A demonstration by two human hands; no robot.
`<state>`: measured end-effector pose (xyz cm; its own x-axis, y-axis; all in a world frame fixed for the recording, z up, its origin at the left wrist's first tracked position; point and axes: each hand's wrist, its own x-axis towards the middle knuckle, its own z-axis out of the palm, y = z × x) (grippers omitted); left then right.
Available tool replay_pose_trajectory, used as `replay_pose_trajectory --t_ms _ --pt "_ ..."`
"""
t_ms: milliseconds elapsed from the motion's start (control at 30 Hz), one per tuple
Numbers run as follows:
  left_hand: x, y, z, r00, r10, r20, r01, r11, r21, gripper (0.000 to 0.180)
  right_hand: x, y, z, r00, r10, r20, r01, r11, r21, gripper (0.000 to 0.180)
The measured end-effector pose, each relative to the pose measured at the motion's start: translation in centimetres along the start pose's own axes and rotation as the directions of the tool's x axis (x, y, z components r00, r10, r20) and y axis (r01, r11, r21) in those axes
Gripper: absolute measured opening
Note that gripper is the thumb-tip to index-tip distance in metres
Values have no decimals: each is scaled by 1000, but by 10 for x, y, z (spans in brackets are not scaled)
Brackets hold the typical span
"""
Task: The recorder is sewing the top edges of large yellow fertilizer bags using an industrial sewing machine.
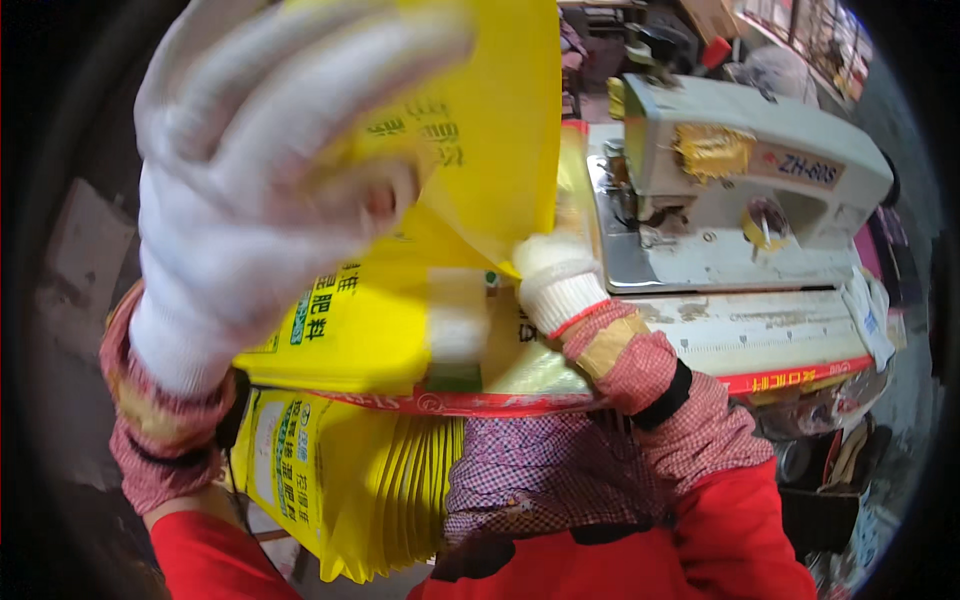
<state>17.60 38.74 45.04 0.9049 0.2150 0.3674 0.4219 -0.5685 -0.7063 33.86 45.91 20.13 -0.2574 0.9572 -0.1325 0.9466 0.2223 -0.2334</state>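
Note:
My left hand, in a white glove, is raised at the upper left, close to the camera and smeared by motion. Its fingers are stretched out and apart, with a bare fingertip poking from the glove. Behind it rises a yellow printed woven bag, one layer lifted off the printed yellow layer on the table. The bag's lower corner is pinched by my gloved right hand, whose fingertips are partly hidden. A pale industrial sewing machine stands right of that hand, its needle end toward the bag.
Over the table's near edge runs a red printed strip. Below it, at my lap, a thick stack of folded yellow bags hangs. A white cloth drapes at the table's right end. Boxes and clutter fill the background.

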Motion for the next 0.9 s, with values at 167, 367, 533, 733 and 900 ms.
replay_pose_trajectory --t_ms 167,367,533,733,900 --pt "-85 6 57 925 -380 -22 286 733 -617 85 -69 -27 -26 932 -201 -302 341 770 540 25" --pt "-216 97 111 727 -313 611 462 881 -98 77 -72 25 11 950 277 -146 -2 472 882 30" --pt "-285 107 114 508 -482 714 667 745 27 32 -89 -13 39 964 240 118 -110 -49 993 25" --pt "-437 72 58 429 -612 664 655 718 238 36 -151 -73 5 575 -755 315 336 569 751 21" --pt "-453 135 0 -324 -737 594 730 -594 -339 31 -89 -94 -62 855 -430 -289 495 513 702 27"
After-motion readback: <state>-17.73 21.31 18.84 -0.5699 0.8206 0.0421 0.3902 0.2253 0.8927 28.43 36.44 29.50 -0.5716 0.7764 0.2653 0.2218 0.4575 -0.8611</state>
